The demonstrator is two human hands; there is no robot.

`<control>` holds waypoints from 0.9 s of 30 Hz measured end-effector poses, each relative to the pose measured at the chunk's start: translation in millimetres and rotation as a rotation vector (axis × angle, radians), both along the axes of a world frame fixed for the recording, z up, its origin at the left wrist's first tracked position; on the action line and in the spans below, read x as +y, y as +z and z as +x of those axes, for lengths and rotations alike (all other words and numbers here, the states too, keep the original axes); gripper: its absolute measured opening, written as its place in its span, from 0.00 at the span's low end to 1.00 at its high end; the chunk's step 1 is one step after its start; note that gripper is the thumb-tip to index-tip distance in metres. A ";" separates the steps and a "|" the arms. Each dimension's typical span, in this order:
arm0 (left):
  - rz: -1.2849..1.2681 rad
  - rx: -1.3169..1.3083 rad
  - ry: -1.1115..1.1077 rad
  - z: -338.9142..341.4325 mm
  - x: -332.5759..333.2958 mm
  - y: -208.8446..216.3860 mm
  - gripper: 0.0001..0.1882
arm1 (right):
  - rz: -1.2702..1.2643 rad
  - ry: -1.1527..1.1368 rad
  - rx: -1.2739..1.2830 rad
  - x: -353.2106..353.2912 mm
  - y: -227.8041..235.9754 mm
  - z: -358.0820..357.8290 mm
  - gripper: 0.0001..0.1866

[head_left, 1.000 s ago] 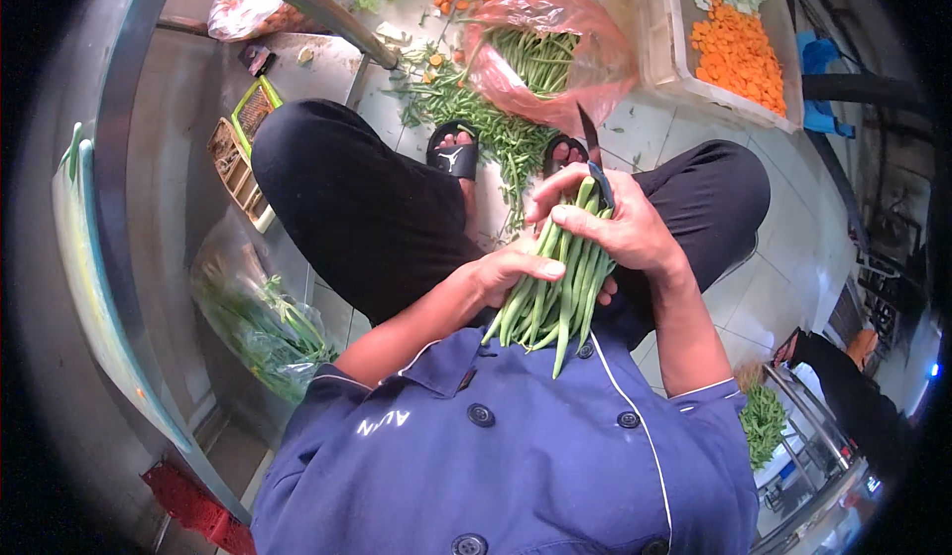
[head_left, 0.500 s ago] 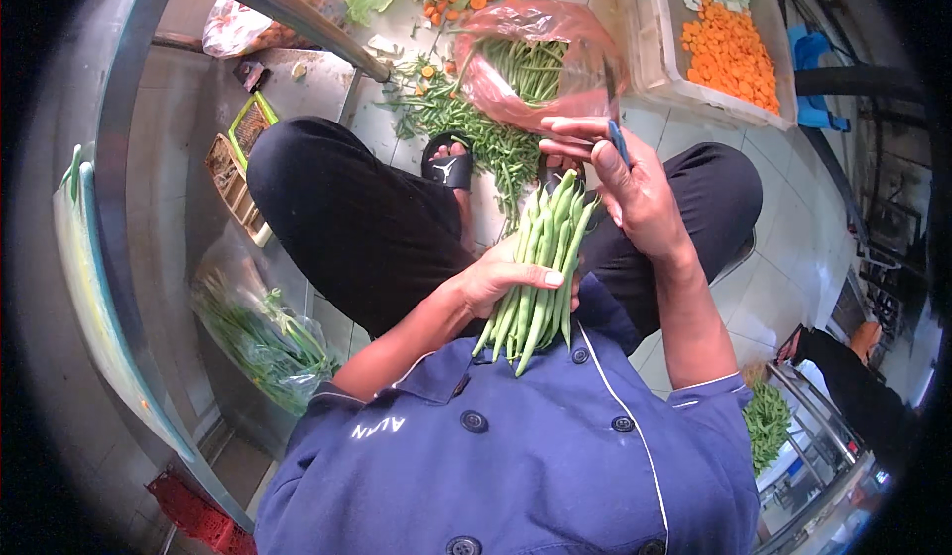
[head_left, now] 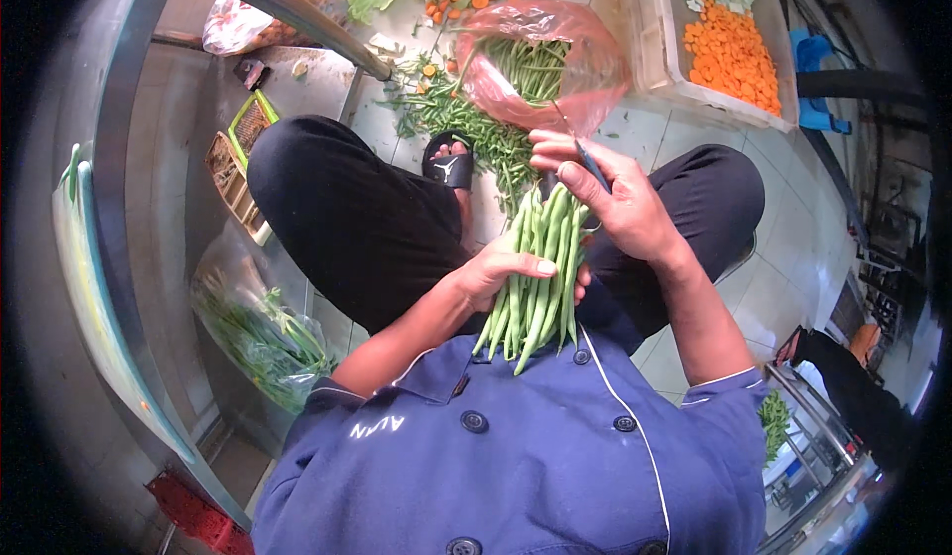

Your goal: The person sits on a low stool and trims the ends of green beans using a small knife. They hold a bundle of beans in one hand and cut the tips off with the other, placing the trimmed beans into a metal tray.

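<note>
My left hand [head_left: 516,272] is wrapped round a bunch of long green beans [head_left: 540,282], its thumb lying across the front. The pods run lengthwise between my knees, with their lower tips against the blue jacket [head_left: 516,446]. At the bunch's far end is my right hand [head_left: 630,203], closed on a knife with a dark blue handle [head_left: 592,163]. The thin blade points away and is hard to make out against the pink bag. My right fingers are close to the bean tops; whether they touch them I cannot tell.
Beyond my feet lies a pink plastic bag [head_left: 605,49] of beans, beside scattered bean trimmings [head_left: 496,148]. A white crate [head_left: 650,49] at the far right holds chopped carrots [head_left: 729,54] and cabbage. Left are bagged greens [head_left: 273,337] and a metal frame [head_left: 119,158].
My right hand has come left and nearer to the bean tops, and the knife now tilts leftward. The bunch in my left hand has stayed nearly in place.
</note>
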State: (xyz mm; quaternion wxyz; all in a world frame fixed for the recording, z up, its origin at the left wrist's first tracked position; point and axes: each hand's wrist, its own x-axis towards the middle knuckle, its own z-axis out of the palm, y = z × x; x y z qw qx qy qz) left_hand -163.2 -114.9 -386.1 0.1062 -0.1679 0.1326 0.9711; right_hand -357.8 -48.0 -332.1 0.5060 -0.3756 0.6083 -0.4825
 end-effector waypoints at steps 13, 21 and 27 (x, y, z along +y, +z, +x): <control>-0.077 0.042 -0.001 -3.8 -3.1 -10.4 0.32 | 0.041 0.195 0.069 -1.4 4.2 5.5 0.19; -0.014 0.021 0.095 0.6 2.5 -5.9 0.34 | 0.207 0.269 0.060 0.4 12.3 3.8 0.19; -0.052 -0.115 0.036 -2.3 -2.9 -1.5 0.34 | 0.100 0.139 0.155 -2.2 7.3 4.6 0.25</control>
